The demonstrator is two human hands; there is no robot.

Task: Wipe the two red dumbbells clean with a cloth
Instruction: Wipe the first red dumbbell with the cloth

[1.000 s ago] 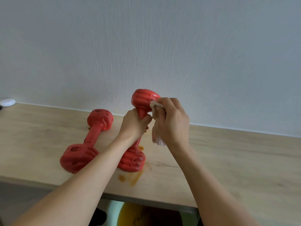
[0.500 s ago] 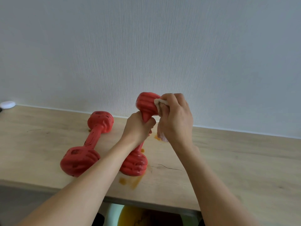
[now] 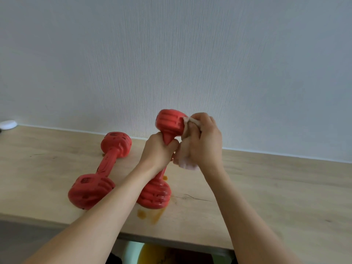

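Note:
Two red dumbbells are on a light wooden table (image 3: 266, 187). One dumbbell (image 3: 102, 176) lies flat at the left, untouched. The other dumbbell (image 3: 169, 122) stands tilted on its lower head, upper head raised toward the wall. My left hand (image 3: 158, 151) grips its handle just under the upper head. My right hand (image 3: 202, 141) holds a white cloth (image 3: 187, 163) and presses it against the right side of the upper head. Part of the cloth hangs below my palm.
Orange-brown stains (image 3: 150, 214) mark the table in front of the standing dumbbell's base. A small white object (image 3: 7, 124) sits at the far left by the wall. The table's near edge runs across the bottom, with a yellow item (image 3: 152, 254) below it.
The raised head of the held dumbbell has turned slightly, and my right hand with the cloth has shifted up and around its right side. The lying dumbbell has stayed put.

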